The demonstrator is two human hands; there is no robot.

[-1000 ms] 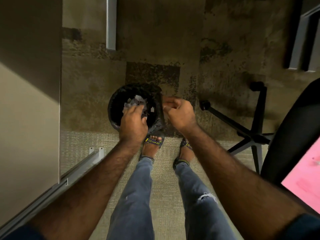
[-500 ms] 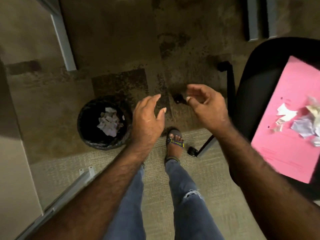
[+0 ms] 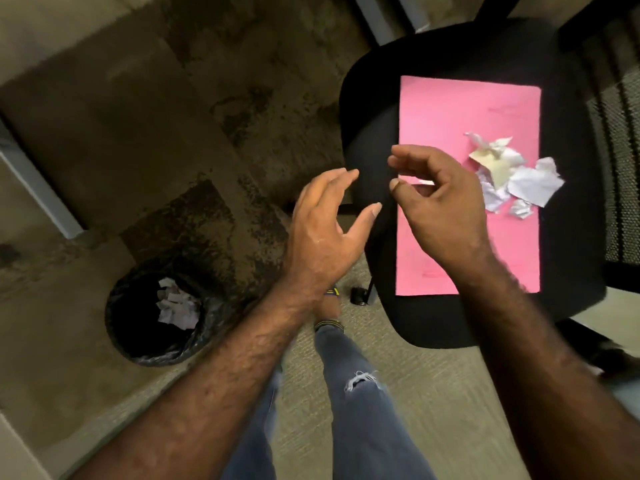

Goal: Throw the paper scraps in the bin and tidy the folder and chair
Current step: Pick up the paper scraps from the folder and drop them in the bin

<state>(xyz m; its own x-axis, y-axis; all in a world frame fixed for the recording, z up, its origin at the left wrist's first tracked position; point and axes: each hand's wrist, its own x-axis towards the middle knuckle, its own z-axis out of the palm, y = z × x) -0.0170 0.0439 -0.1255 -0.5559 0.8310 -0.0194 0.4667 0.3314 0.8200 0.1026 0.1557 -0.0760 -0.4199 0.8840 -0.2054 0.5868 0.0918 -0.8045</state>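
A pink folder (image 3: 450,126) lies flat on the black chair seat (image 3: 568,188) at the right. A small heap of crumpled white and cream paper scraps (image 3: 509,174) rests on the folder's right side. A black-lined bin (image 3: 124,327) stands on the floor at lower left, with more white scraps (image 3: 176,306) inside it. My right hand (image 3: 440,206) hovers over the folder's left half, fingers curled and apart, just left of the heap; a small white bit shows between its fingers. My left hand (image 3: 329,233) hangs open over the seat's left edge, holding nothing.
Patterned carpet covers the floor. Grey desk legs (image 3: 38,185) stand at the left and more grey metal at the top (image 3: 377,15). The chair's mesh backrest (image 3: 620,140) is at the far right, a caster (image 3: 358,296) below the seat. My legs are at the bottom centre.
Both hands left the bin, where the left had been over its mouth, and swung right to the chair. My view turned right, bringing the folder and scraps into full view.
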